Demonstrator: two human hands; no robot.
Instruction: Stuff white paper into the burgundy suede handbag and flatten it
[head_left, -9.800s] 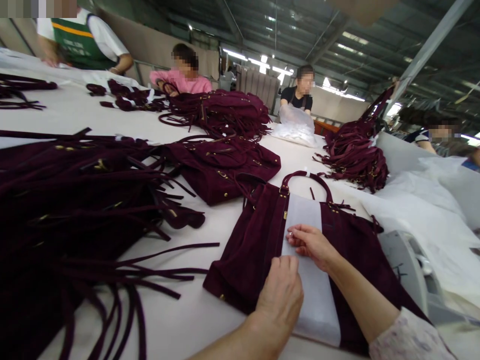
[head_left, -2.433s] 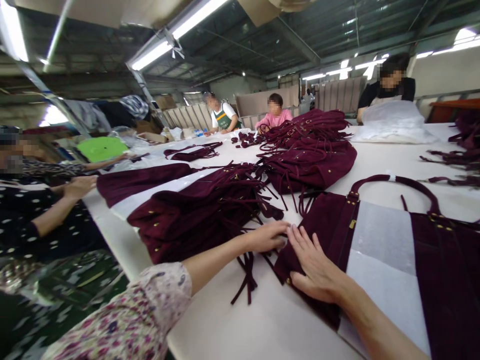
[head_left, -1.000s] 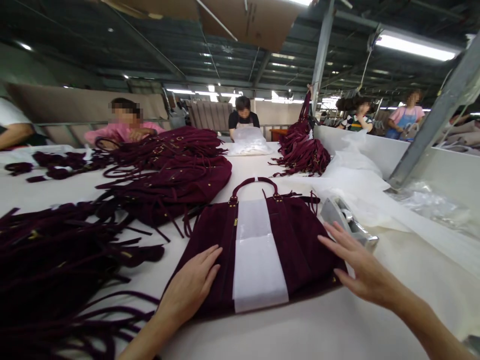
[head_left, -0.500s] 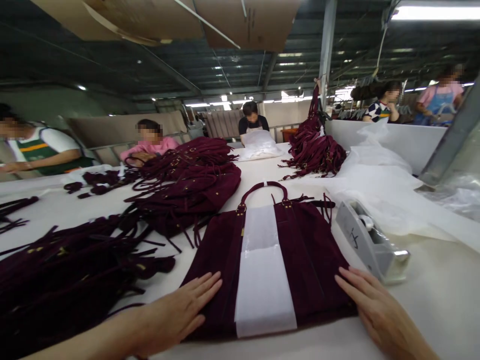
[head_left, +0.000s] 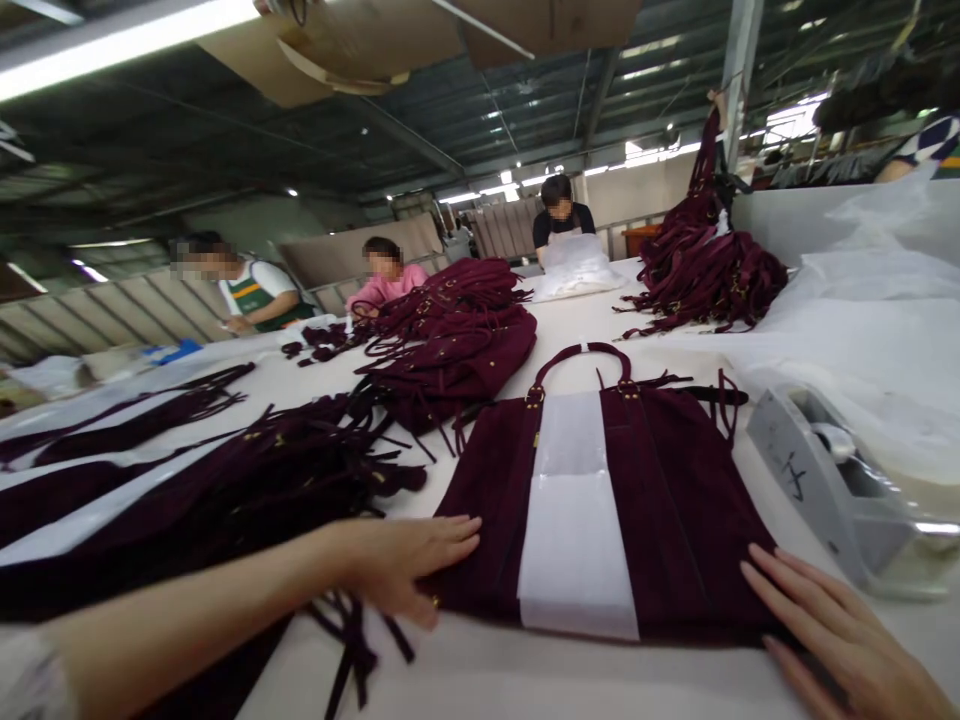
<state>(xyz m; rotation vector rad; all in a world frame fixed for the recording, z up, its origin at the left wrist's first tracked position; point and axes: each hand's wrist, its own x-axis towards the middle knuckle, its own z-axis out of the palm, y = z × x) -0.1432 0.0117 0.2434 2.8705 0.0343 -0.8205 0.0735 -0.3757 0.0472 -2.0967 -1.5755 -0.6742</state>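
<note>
A burgundy suede bag lies flat on the white table in front of me, handle pointing away. A white paper strip runs down its middle. My left hand rests open at the bag's near left corner, fingers stretched out. At the near right corner my right hand lies flat and open, fingers on the bag's edge. Neither hand holds anything.
A grey tape dispenser stands right of the bag. Piles of burgundy bags with fringes lie at the left, behind and at the far right. White sheets cover the right side. Several people work at the far edge.
The view has swung to the left. My left hand has slid toward the bag's left corner and my right hand has stayed flat at the right corner.
</note>
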